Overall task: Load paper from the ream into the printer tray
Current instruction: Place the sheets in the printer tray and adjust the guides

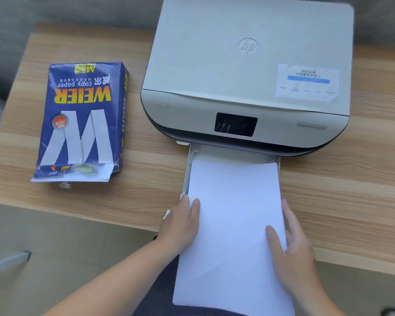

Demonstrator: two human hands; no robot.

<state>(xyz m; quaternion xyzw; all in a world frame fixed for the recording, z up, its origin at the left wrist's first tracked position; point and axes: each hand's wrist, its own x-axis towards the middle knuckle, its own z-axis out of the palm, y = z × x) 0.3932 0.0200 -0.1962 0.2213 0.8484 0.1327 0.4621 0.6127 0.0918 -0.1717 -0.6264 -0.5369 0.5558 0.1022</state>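
Note:
A white stack of paper (234, 215) lies lengthwise over the pulled-out printer tray (188, 169), its far edge short of the printer's slot and its near end hanging past the table edge. My left hand (183, 221) grips the stack's left edge, fingers on top. On the right edge sits my right hand (290, 238), thumb on top and fingers along the side. The grey-white printer (249, 71) stands at the back right of the table. The blue ream (82, 119) lies to the left, its near end torn open with sheets showing.
The wooden table (351, 201) ends just under my wrists; tiled floor lies below it. A small scrap of wrapper (64, 184) lies by the ream's open end. A grey chair leg (7, 262) shows at the lower left.

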